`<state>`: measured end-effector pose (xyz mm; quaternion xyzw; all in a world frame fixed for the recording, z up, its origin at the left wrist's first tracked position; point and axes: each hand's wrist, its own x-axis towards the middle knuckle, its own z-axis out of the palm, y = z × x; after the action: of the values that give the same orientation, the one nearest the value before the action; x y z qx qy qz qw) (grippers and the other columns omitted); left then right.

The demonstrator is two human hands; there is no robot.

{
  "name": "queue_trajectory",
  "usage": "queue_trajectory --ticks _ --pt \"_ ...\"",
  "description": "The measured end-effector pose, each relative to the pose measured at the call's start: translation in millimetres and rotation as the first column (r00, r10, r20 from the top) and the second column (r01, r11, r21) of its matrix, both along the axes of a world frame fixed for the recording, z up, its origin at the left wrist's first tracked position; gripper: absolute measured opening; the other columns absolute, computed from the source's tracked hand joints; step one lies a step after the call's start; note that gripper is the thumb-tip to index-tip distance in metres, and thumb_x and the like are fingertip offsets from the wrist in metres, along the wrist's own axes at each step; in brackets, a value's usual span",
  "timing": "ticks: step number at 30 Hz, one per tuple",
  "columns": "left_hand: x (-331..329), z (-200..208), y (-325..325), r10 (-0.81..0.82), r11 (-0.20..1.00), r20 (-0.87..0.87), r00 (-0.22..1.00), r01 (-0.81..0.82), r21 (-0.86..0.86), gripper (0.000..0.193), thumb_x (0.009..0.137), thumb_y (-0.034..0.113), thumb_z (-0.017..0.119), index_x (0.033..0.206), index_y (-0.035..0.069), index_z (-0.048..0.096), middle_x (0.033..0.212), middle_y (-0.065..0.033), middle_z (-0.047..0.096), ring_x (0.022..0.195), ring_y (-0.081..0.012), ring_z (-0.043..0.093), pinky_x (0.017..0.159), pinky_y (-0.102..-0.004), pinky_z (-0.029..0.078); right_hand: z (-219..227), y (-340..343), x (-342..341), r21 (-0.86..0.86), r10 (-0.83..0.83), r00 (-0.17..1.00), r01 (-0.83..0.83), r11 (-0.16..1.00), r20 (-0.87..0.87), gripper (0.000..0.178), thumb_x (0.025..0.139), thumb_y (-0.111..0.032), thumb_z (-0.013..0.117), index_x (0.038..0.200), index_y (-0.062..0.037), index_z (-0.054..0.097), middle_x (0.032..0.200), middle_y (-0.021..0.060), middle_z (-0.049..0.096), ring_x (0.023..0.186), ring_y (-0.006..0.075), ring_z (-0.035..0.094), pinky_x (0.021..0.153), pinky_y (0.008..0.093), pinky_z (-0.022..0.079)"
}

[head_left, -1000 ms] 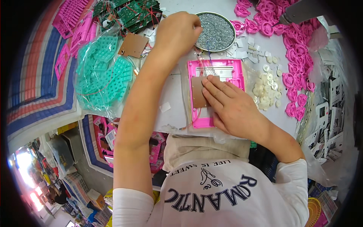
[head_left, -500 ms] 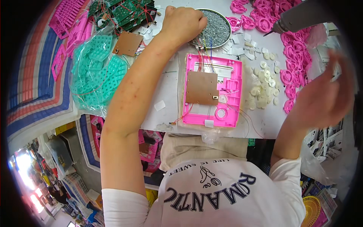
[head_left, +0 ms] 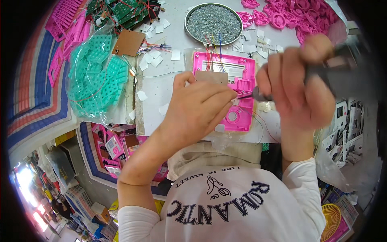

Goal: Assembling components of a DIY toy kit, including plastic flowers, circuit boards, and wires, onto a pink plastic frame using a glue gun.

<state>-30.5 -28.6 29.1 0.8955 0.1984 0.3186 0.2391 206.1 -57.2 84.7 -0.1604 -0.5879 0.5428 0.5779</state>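
Observation:
A pink plastic casing (head_left: 243, 121) lies open on the table in front of me, with a brown circuit board (head_left: 211, 76) and coloured wires in it. My left hand (head_left: 193, 107) is over the casing's lower left, thumb and fingers pinched at its middle right; what they pinch is hidden. My right hand (head_left: 294, 84), partly blurred, is wrapped round a dark grey power screwdriver (head_left: 264, 95). The screwdriver lies nearly level, and its thin bit reaches my left fingertips. Behind the casing stands a round metal tray (head_left: 186, 30) full of small screws.
A clear bag of turquoise keypads (head_left: 94, 76) lies at left, below green circuit boards (head_left: 131, 12) and another brown board (head_left: 129, 43). Pink ring parts (head_left: 278, 20) are heaped at the far right. White paper pieces (head_left: 155, 56) are scattered about. White parts (head_left: 350, 133) fill a bag at right.
My left hand has come from the screw tray down to the casing. My right hand has taken hold of the screwdriver, which hung at the upper right, and brought it to the casing.

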Motion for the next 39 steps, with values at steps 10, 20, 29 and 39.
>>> queue_trajectory --ticks 10,20,29,39 --pt "-11 -9 -7 0.02 0.996 0.103 0.994 -0.029 0.085 0.024 0.079 0.015 0.083 0.097 0.015 0.068 0.092 0.0042 0.072 0.074 -0.0134 0.064 0.083 -0.0388 0.035 22 -24 -43 -0.088 -0.141 0.99 0.138 0.987 -0.027 0.028 0.1 -0.03 0.067 0.121 -0.019 0.052 0.07 -0.0065 0.058 0.062 0.0081 0.055 0.068 0.0286 0.051" --pt "1 3 23 -0.128 0.991 -0.003 0.992 0.128 -0.042 0.019 0.079 0.027 0.083 0.086 0.014 0.071 0.083 0.0003 0.07 0.075 -0.0193 0.065 0.087 -0.0417 0.04 20 -25 -37 -0.095 -0.241 0.97 0.243 0.965 0.03 0.024 0.099 -0.028 0.069 0.116 -0.0205 0.052 0.064 -0.0081 0.053 0.058 0.0085 0.05 0.063 0.0287 0.049" --pt "86 -44 179 0.132 0.985 -0.305 0.943 -0.091 0.144 0.02 0.086 0.024 0.064 0.077 0.007 0.07 0.084 -0.0149 0.07 0.088 -0.0365 0.066 0.085 -0.0558 0.041 -4 -3 -17 0.01 -0.198 0.98 0.198 0.98 0.001 0.025 0.101 -0.021 0.056 0.124 -0.0132 0.051 0.067 -0.003 0.046 0.061 0.0107 0.043 0.071 0.034 0.046" --pt "69 -43 179 0.235 0.966 -0.127 0.964 -0.217 0.142 0.022 0.091 0.026 0.064 0.089 0.005 0.072 0.089 -0.0184 0.07 0.086 -0.0388 0.068 0.079 -0.0538 0.05 -31 8 -41 -0.059 -0.312 0.944 0.319 0.946 0.11 0.025 0.1 -0.017 0.062 0.117 -0.0087 0.047 0.065 0.0012 0.047 0.055 0.0119 0.043 0.059 0.0333 0.041"
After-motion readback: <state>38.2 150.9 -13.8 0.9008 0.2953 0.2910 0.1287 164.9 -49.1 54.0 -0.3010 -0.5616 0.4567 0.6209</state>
